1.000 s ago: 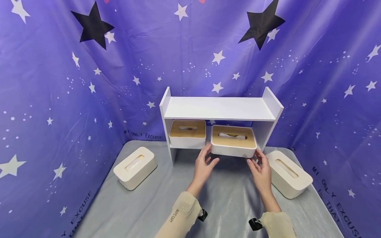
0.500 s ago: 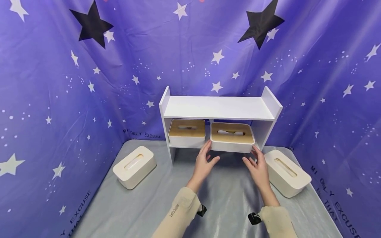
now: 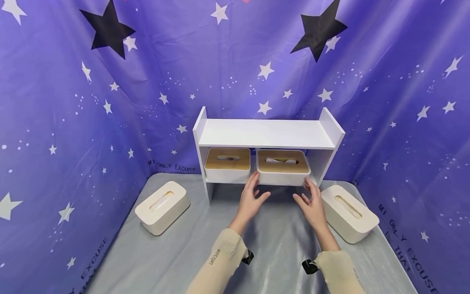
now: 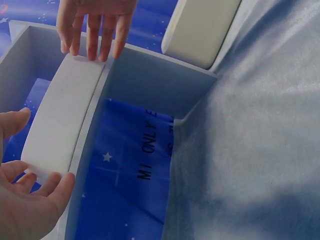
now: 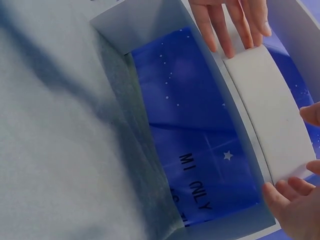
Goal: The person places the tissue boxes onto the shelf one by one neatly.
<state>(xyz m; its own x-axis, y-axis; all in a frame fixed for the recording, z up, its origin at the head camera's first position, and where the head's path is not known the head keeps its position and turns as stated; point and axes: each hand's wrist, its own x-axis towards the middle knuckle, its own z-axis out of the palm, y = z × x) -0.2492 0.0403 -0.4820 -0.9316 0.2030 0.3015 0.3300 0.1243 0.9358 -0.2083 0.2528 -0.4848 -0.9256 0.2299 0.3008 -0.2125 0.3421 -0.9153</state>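
A white tissue box with a wooden lid sits in the right part of the shelf unit's lower level, tissue showing in its slot. Fingertips of my left hand touch its front left corner, fingers extended and thumb apart. At the front right corner are the fingertips of my right hand, the fingers likewise fairly straight. Both wrist views show the box's white front between the two hands, resting along the shelf board. To its left stands a matching wooden-lidded tissue box, a narrow gap between them.
The white shelf unit has a bare top board with raised side panels. Cream tissue boxes lie on the grey cloth at either side, one left and one right. A purple star-printed curtain surrounds the table.
The right wooden-lidded box has slid back and slightly left, deeper into the shelf, and now sits level. My right hand has followed it, moving left; my left hand stays at its corner.
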